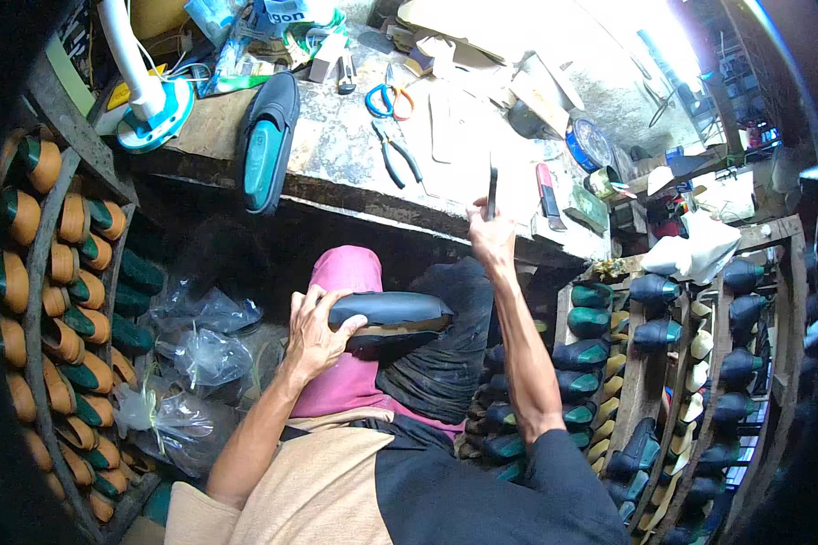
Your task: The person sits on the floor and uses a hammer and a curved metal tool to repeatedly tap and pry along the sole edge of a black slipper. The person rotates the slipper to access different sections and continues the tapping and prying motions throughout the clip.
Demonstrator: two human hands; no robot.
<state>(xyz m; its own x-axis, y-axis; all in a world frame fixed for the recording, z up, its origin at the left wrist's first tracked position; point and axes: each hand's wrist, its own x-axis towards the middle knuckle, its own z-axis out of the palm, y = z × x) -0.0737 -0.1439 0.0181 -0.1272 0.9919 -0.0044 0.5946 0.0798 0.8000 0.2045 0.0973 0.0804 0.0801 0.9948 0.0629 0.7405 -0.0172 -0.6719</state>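
Observation:
A dark grey shoe upper point(393, 310) lies sideways across my lap, its toe pointing right and its underside toward me. My left hand point(316, 334) is closed around its heel end, thumb on the near side and fingers over the far side. Raised in front of the bench edge, my right hand point(493, 238) grips a thin, dark, upright tool point(493, 186). That tool shows edge-on, so its exact kind cannot be made out. Beyond my left hand, a dark loafer point(282, 100) on a green last point(264, 150) overhangs the bench edge.
On the worn workbench point(336, 154) lie pliers point(396, 156), scissors point(390, 100) and a red cutter knife point(549, 193). A white stand with a round base point(159, 118) is at the left. Shoe racks point(50, 218) flank me; plastic bags point(209, 354) sit on my left.

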